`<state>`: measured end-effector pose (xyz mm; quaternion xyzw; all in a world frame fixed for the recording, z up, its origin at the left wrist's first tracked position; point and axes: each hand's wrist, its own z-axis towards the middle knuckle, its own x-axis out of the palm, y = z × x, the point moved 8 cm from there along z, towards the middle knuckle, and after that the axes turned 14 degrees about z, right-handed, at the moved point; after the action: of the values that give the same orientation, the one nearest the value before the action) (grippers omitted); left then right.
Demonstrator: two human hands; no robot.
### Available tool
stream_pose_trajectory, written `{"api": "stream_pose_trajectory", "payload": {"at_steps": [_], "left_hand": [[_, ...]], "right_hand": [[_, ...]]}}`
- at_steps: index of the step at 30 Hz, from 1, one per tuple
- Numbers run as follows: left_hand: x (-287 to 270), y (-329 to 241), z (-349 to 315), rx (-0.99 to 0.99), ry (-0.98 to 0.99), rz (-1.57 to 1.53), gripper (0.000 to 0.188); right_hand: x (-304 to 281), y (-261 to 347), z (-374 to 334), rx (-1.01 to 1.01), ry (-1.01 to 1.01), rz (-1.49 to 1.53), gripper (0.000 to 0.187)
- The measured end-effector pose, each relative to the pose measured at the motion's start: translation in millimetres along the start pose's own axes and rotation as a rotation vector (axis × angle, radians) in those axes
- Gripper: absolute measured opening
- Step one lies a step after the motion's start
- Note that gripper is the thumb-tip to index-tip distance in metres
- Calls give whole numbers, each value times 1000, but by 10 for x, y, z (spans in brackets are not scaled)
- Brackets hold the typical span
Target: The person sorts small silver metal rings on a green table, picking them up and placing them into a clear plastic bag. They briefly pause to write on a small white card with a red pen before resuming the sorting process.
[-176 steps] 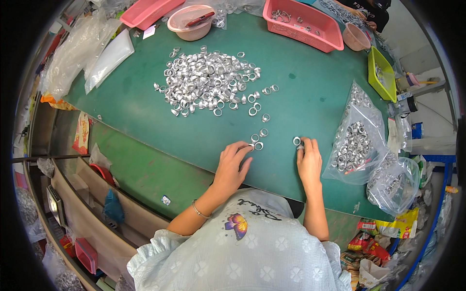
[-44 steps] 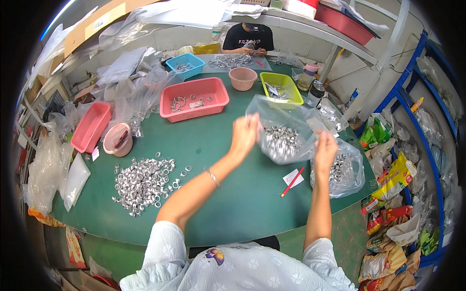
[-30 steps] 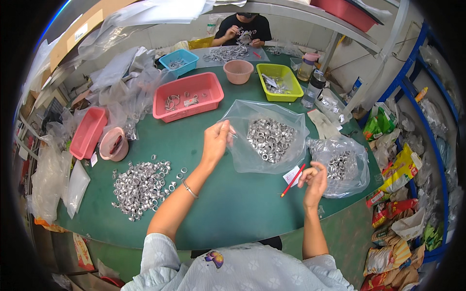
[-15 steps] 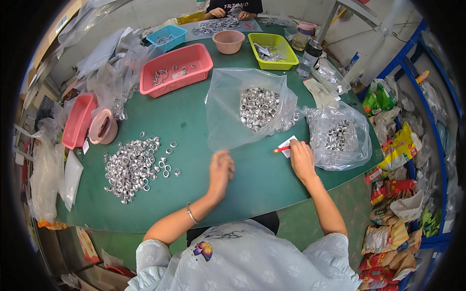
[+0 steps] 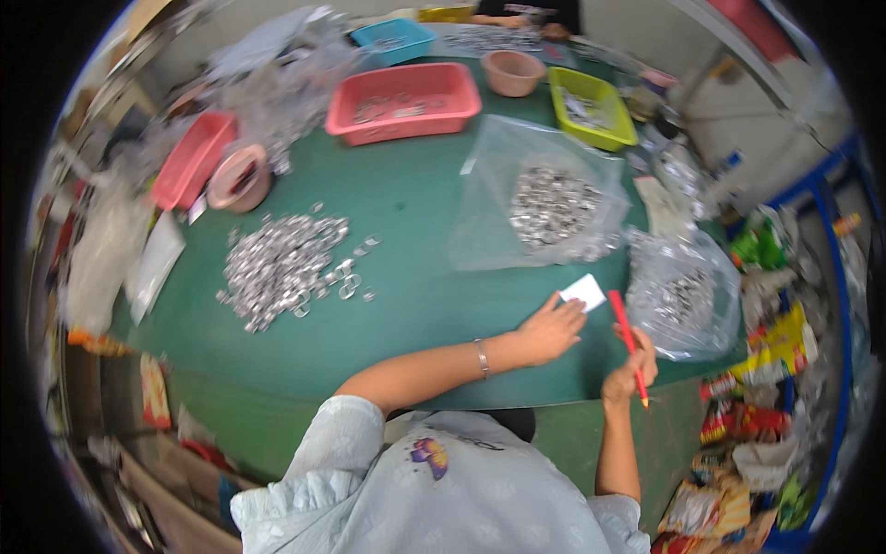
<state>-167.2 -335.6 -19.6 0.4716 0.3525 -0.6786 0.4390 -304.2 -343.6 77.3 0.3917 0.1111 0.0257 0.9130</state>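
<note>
A small white card (image 5: 584, 292) lies on the green table. My left hand (image 5: 551, 332) rests flat beside it, with stretched fingertips on the card's near edge. To the right, my right hand (image 5: 633, 367) is closed around a long red pen (image 5: 628, 325); the pen's pale tip points down toward me and its thicker end points up and away. Just beyond the right hand lies a clear plastic bag (image 5: 720, 323) with silvery metal rings in it. A larger clear bag (image 5: 484, 208), also holding many silvery rings (image 5: 556, 208), lies beyond the card.
Loose metal rings (image 5: 286, 263) form a heap at the left. Around the back stand a pink basket (image 5: 404, 76), a blue basket (image 5: 395, 39), a pink bowl (image 5: 513, 74) and a lime-green basket (image 5: 604, 138). A co-worker (image 5: 528, 14) sits across the table.
My left hand has moved right and onto the card. My right hand has left the card, drawn back toward me and lifted the pen more upright. The view has shifted.
</note>
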Motion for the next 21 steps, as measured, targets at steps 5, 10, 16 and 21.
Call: {"api": "stream_pose_trajectory", "payload": {"at_steps": [5, 10, 16, 21], "left_hand": [[-266, -22, -506, -53, 78, -69, 51], [-563, -27, -1176, -219, 104, -40, 51], [-721, 44, -1589, -349, 109, -89, 52], [-827, 73, -1726, -418, 74, -122, 50]], "right_hand": [[301, -21, 16, 251, -11, 228, 28], [470, -101, -28, 406, 2, 635, 44], [1005, -96, -328, 873, 230, 529, 15], [1247, 130, -277, 658, 427, 162, 82]]}}
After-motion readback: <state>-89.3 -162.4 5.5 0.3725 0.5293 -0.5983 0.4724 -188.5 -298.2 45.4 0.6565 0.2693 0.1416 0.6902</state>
